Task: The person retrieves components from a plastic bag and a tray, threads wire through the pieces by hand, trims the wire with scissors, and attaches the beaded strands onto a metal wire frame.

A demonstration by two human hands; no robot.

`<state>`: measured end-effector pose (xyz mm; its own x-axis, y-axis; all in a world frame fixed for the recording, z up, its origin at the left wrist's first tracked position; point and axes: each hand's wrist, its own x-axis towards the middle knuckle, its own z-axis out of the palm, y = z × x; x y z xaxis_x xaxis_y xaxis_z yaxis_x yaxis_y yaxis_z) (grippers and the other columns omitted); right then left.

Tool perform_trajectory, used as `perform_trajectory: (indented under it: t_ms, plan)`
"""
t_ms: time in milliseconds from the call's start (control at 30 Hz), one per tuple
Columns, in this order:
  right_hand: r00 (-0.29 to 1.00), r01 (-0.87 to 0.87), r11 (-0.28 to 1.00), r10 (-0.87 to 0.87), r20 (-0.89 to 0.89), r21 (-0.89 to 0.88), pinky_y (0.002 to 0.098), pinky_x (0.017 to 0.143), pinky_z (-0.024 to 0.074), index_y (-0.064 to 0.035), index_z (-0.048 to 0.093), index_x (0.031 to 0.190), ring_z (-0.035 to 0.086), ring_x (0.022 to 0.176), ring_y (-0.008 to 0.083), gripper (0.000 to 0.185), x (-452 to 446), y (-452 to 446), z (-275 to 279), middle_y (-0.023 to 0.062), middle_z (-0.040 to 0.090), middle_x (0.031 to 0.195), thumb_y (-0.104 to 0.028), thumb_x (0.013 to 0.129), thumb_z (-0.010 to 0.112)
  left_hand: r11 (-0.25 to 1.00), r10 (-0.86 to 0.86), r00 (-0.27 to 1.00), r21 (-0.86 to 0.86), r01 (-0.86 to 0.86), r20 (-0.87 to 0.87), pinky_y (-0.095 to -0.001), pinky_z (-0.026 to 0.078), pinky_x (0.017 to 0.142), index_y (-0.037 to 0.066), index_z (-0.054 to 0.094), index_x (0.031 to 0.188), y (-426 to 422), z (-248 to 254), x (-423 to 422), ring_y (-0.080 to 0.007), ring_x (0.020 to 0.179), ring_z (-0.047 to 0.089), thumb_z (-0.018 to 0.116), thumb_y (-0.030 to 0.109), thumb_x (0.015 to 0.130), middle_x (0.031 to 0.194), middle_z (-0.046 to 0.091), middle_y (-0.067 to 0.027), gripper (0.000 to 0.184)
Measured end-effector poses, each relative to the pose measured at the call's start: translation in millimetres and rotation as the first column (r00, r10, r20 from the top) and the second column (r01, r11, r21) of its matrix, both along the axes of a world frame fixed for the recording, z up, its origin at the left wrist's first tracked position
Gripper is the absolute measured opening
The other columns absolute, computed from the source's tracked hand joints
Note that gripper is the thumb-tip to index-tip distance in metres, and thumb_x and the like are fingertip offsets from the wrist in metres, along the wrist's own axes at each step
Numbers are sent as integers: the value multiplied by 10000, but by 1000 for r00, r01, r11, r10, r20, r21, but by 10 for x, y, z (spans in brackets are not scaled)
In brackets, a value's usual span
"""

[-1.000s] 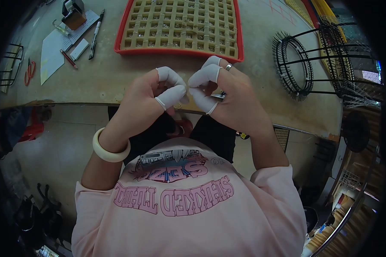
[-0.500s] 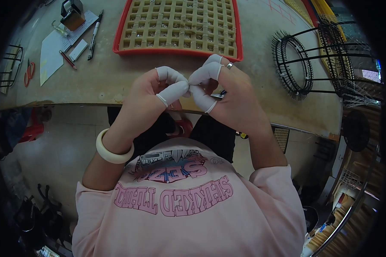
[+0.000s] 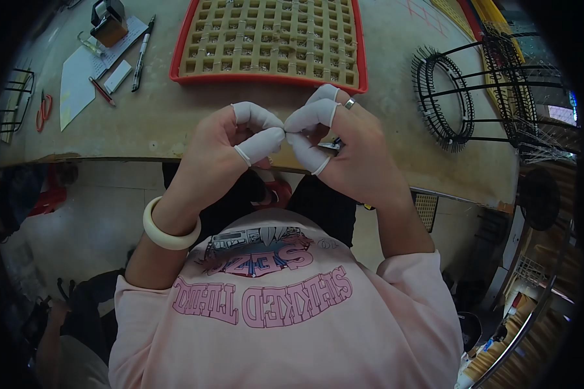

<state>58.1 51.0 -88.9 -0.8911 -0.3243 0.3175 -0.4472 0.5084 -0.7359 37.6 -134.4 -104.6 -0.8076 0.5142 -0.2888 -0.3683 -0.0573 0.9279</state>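
My left hand (image 3: pixel 219 139), with white finger cots on thumb and forefinger, is closed in a pinch above the table's front edge. Opposite it, my right hand (image 3: pixel 350 139) pinches too, with white cots and a ring on one finger. The fingertips of both hands meet or nearly meet; whatever is between them is too small to make out. A slim metallic piece with a dark part (image 3: pixel 331 145) shows under the right palm, mostly hidden. Beyond the hands lies a red tray (image 3: pixel 266 80) with a beige grid of compartments holding small shiny bits.
At the right stands a black wire rack (image 3: pixel 461 97) with rings of small prongs. On the left are red-handled scissors (image 3: pixel 44 111), a pen (image 3: pixel 139 68), a paper sheet (image 3: pixel 78 91) and a tape dispenser (image 3: pixel 109 23). Another person's arm (image 3: pixel 52 330) shows at lower left.
My left hand has shifted slightly left, and its fingertips overlap the right ones less. Both hands stay pinched. Another person has come into view at the lower left.
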Motion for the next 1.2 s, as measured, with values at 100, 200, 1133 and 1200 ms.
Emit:
perform_trajectory:
  t_ms: [100, 200, 1133, 1200]
  plan:
    - [1000, -17, 1000, 18, 8, -9, 278, 572, 470, -29, 589, 830, 566, 659, 183, 167, 19, -16, 23, 67, 539, 776, 29, 684, 646, 1000, -7, 1000, 3, 7, -5, -179, 424, 591, 27, 559, 895, -10, -30, -4, -46, 650, 525, 617, 163, 819, 783, 572, -5, 166]
    - [999, -39, 999, 39, -27, -10, 256, 592, 466, -32, 599, 833, 569, 703, 174, 194, 10, -24, 21, 59, 551, 779, 74, 674, 630, 999, -32, 999, 19, 32, -1, -176, 412, 574, 34, 548, 860, -26, -41, -29, -42, 624, 511, 620, 181, 802, 755, 556, 1, 174]
    - [608, 448, 703, 214, 764, -553, 153, 375, 287, -55, 521, 779, 429, 454, 21, 95, -32, -7, -129, -4, 533, 652, -122, 827, 567, 850, 97, 93, 34, -525, -991, -313, 437, 562, 105, 527, 699, 111, -218, -11, -214, 577, 549, 664, 99, 580, 683, 525, -39, 182]
    - [594, 507, 644, 220, 774, -572, 148, 372, 284, -59, 520, 782, 433, 454, 21, 82, -43, -104, -171, -3, 534, 648, -115, 826, 560, 819, 72, 84, 11, -574, -994, -317, 440, 605, 102, 520, 700, 101, -217, 3, -217, 583, 548, 654, 94, 578, 682, 524, -35, 181]
